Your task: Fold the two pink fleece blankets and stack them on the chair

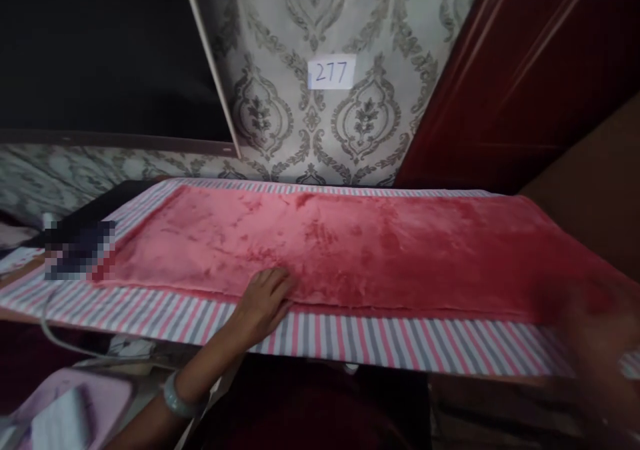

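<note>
A long piece of pink-red plush cloth (330, 250), folded into layers along its front edge, lies spread across a striped cloth (345, 337). My left hand (266, 297) rests on the plush near that front edge, left of its middle. Its fingers lie over the pile and point to the right, and a pale bangle (177, 397) circles the wrist. Over the plush's right front corner, my right hand (595, 323) is smeared by motion. Its fingers cannot be made out, nor whether it touches the cloth.
Behind the table are a patterned wall with a paper marked 277 (332, 72), a dark screen (105, 50) at the left and a dark red panel (505, 70) at the right. A pale cable (47, 323) hangs at the front left, above a pinkish seat-like object (107, 397).
</note>
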Tool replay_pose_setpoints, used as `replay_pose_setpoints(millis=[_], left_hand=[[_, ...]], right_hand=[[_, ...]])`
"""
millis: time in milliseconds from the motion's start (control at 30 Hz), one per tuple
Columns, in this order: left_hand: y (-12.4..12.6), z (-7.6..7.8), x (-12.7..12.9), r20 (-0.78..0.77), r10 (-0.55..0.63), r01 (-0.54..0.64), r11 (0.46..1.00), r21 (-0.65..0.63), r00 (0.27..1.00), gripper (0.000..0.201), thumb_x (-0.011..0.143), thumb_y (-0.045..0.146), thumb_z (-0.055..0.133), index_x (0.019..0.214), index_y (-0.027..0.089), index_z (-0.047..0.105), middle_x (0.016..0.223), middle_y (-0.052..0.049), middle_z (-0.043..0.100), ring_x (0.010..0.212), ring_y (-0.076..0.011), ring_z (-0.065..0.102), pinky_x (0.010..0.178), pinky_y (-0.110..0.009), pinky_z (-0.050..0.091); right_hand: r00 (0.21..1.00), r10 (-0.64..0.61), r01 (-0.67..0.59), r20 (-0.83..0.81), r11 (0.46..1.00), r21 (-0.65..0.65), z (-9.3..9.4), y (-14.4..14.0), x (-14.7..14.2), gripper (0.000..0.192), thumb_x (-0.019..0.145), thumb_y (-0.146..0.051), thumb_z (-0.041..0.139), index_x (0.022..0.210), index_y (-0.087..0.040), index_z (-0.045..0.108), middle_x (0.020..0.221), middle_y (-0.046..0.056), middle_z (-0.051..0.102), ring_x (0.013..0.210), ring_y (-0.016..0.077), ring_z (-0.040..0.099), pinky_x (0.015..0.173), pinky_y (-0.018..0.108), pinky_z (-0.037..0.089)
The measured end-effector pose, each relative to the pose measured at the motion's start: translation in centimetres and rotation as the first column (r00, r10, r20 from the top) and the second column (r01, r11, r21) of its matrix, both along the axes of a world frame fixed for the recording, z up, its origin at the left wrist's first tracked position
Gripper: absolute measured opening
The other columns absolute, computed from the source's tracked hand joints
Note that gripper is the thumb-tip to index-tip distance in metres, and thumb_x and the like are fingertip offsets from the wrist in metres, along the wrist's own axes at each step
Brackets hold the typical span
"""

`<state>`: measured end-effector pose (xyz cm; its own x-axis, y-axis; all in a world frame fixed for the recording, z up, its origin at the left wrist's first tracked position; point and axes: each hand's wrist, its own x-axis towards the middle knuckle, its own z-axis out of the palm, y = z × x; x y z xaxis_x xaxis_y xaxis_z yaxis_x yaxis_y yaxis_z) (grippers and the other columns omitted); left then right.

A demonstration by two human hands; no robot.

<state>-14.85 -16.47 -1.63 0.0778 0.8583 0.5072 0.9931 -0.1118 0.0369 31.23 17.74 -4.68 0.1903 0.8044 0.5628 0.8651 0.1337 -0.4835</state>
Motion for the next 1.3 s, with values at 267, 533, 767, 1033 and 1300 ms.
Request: replay_pose_setpoints(millis=[267,533,767,1033,1300], left_hand=[[-3.1,0.1,-3.4,-0.024,0.084,-0.086,0.992,-0.089,0.996,0.028,0.097,0.02,0.048,0.121,0.018,0.062,0.119,-0.012,0.065,0.11,-0.0254,0.059,0.093,-0.042,0.05],[-3.5,-0.7,-4.0,-0.018,-0.001,0.002,1.0,0.012,1.0,0.025,0.095,0.012,0.043,0.101,0.019,0.067,0.095,-0.008,0.069,0.088,-0.0207,0.062,0.078,-0.035,0.053],[-2.4,2.4,-4.5,0.119,-0.037,0.049,0.994,-0.096,0.992,0.027,0.099,0.025,0.041,0.083,0.021,0.063,0.081,-0.004,0.066,0.074,-0.0156,0.062,0.068,-0.026,0.051],[3.9,0.1,-8.8,-0.082,0.293,-0.304,0.93,-0.208,0.953,0.063,0.092,0.053,0.045,0.145,0.02,0.05,0.157,-0.015,0.041,0.143,-0.0381,0.037,0.112,-0.06,0.032],[3.7,-0.2,-9.7,-0.044,0.379,-0.372,0.871,-0.32,0.924,0.059,0.094,0.052,0.041,0.144,0.022,0.052,0.15,-0.013,0.051,0.138,-0.0335,0.047,0.109,-0.054,0.038]], right_hand=[[0.368,0.929,-0.928,0.029,0.369,-0.042,-0.7,-15.2,-18.9,0.036,0.092,-0.043,0.056,0.127,-0.037,0.063,0.13,0.006,0.065,0.119,0.0313,0.06,0.1,0.054,0.05],[0.25,0.964,-0.968,0.09,0.249,0.022,-1.3,-17.0,-21.9,0.033,0.098,-0.019,0.048,0.113,-0.035,0.072,0.103,0.006,0.074,0.093,0.026,0.067,0.079,0.045,0.058],[0.363,0.925,-0.93,0.111,0.367,-0.022,1.5,-13.8,-19.8,0.026,0.1,-0.028,0.048,0.111,-0.027,0.072,0.102,0.007,0.074,0.098,0.0247,0.067,0.09,0.045,0.055],[0.651,0.643,-0.57,0.404,0.765,-0.3,0.8,-7.0,-18.0,0.06,0.097,-0.046,0.048,0.153,-0.026,0.039,0.161,0.009,0.031,0.148,0.0352,0.026,0.113,0.061,0.031],[0.629,0.629,-0.552,0.457,0.775,-0.308,-3.5,-6.6,-16.6,0.062,0.098,-0.056,0.037,0.156,-0.033,0.032,0.164,0.002,0.024,0.151,0.0315,0.019,0.115,0.059,0.028]])
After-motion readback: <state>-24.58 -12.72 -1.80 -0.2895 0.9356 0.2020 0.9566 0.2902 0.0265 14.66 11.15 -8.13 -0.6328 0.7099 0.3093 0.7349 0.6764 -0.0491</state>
